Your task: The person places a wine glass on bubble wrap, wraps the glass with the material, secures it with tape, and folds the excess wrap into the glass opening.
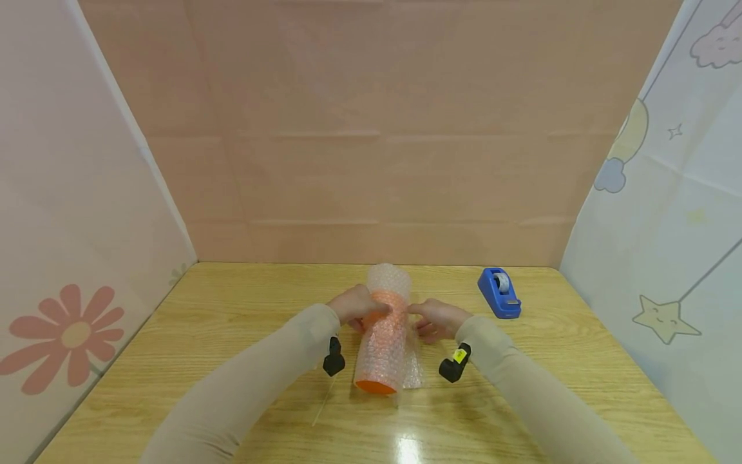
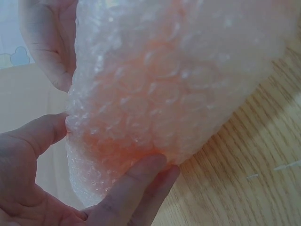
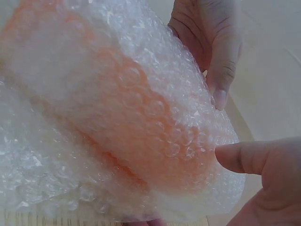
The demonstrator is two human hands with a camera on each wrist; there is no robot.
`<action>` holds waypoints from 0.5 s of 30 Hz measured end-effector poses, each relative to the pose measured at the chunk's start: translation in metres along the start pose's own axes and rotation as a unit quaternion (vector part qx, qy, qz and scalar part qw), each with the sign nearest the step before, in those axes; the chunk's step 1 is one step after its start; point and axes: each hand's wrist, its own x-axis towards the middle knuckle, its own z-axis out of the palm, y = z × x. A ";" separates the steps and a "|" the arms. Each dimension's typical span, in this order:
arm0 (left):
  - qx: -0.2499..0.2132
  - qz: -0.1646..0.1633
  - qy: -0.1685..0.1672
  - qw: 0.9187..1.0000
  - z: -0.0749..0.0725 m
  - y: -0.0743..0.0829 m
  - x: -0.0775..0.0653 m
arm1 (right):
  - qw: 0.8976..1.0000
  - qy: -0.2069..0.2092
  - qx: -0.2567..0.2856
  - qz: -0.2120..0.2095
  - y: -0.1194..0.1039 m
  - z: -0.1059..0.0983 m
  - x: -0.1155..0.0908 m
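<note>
One left hand (image 1: 355,305), one right hand (image 1: 439,318) — both gripping a bubble-wrapped cylinder (image 1: 382,345) (orange inside).

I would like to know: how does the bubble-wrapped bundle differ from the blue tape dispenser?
The bubble-wrapped bundle looks whitish orange; the tape dispenser is blue. The bundle is clearly larger and rounded, the dispenser small and angular. The left hand and right hand hold the bundle; neither touches the dispenser. Both appear over the same wooden table.
</note>
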 end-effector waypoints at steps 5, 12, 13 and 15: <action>0.000 0.001 0.001 1.000 0.000 0.000 0.001 | 0.999 -0.019 0.033 -0.004 0.001 0.002 0.001; -0.002 0.003 0.001 1.000 -0.001 -0.001 0.000 | 0.997 -0.062 0.052 -0.020 0.001 0.001 0.003; -0.002 0.003 0.000 1.000 -0.001 -0.001 0.000 | 0.996 -0.066 0.051 -0.023 0.001 0.002 0.003; -0.002 0.001 -0.001 1.000 -0.001 -0.001 0.000 | 0.996 -0.070 0.049 -0.026 0.001 0.002 0.003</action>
